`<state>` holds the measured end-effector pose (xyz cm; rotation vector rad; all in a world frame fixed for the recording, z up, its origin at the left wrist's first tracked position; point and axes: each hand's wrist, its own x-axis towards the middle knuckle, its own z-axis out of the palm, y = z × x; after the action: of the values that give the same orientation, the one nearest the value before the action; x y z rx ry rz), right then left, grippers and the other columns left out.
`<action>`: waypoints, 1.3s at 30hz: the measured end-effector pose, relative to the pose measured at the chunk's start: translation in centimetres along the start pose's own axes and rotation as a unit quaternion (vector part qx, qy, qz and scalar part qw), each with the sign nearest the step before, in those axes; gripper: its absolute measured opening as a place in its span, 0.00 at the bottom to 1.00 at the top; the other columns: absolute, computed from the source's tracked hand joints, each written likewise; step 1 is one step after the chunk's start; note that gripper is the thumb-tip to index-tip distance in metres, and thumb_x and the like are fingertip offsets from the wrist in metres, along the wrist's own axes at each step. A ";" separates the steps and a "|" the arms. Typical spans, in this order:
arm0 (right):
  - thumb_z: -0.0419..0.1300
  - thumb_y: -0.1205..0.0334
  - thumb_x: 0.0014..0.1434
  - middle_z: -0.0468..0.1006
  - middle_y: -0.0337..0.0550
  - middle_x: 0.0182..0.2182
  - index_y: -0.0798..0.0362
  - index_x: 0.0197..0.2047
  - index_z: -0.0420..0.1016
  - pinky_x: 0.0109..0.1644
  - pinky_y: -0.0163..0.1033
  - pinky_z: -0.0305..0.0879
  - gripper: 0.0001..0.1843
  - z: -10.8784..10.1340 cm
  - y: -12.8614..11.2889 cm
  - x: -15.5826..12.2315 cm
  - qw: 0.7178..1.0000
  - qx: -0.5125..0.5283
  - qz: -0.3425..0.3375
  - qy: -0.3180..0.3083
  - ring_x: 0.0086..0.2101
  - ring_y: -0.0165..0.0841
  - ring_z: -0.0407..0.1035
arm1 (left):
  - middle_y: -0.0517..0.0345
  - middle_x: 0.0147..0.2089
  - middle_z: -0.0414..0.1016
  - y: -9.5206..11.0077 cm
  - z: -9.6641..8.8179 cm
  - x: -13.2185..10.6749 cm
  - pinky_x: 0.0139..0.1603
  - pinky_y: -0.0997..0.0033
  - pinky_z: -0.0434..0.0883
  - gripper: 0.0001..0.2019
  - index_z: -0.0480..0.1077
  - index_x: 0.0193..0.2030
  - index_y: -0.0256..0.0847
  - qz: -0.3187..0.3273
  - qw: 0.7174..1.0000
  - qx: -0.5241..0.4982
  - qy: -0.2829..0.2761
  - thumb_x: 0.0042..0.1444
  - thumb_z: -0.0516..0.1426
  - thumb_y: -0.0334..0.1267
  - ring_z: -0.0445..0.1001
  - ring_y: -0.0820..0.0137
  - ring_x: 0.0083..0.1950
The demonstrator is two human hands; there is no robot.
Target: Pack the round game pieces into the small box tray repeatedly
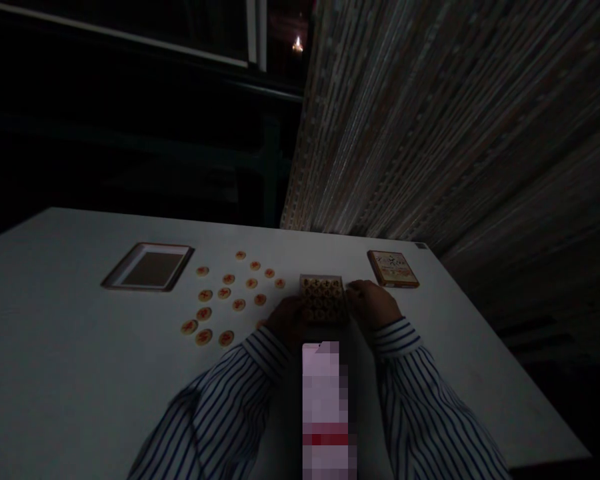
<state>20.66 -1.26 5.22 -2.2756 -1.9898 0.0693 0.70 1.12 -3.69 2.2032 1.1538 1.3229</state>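
A small box of Chinese chess pieces (324, 300) sits on the table in front of me. Dark-lettered discs fill it in neat rows. My left hand (287, 319) grips its left side, the fingers dim in shadow. On the opposite side, my right hand (375, 303) has its curled fingers against the box's right edge. Left of the box, several loose red-lettered Chinese chess pieces (224, 293) lie scattered flat. One more is partly hidden behind my left wrist.
A lit phone (325, 407) lies between my forearms on the white table (80, 360). An open shallow tray or lid (150, 267) is at the left, a printed flat box (394, 269) at the right. Beyond the far edge hangs a string curtain (405, 120); the room is dark.
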 end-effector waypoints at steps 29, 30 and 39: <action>0.46 0.60 0.57 0.74 0.43 0.43 0.52 0.48 0.69 0.45 0.35 0.61 0.18 2.6 -0.1 -3.2 0.991 0.121 -0.019 -0.046 0.43 0.32 0.68 | 0.49 0.42 0.72 -0.5 -0.4 -0.8 0.45 0.61 0.71 0.11 0.69 0.39 0.38 -0.002 0.999 0.009 -0.035 0.49 0.53 0.34 0.71 0.64 0.45; 0.46 0.60 0.57 0.74 0.43 0.43 0.52 0.48 0.69 0.45 0.35 0.61 0.18 2.6 -0.2 -3.2 0.992 0.120 -0.017 -0.045 0.43 0.32 0.68 | 0.49 0.42 0.72 -0.6 -0.2 -0.8 0.44 0.60 0.71 0.10 0.69 0.39 0.38 -0.003 1.000 0.009 -0.029 0.48 0.53 0.34 0.71 0.64 0.44; 0.45 0.61 0.58 0.74 0.44 0.42 0.52 0.48 0.68 0.44 0.34 0.61 0.18 2.8 -0.3 -3.2 0.993 0.113 -0.016 -0.043 0.42 0.31 0.68 | 0.48 0.43 0.72 -0.2 -1.2 -0.5 0.44 0.61 0.71 0.10 0.70 0.40 0.38 0.009 0.998 0.029 -0.062 0.50 0.53 0.34 0.71 0.64 0.44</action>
<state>19.62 -4.22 2.36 -2.1306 -1.9465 0.3759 -0.51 0.71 -3.55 2.3066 1.1412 1.1559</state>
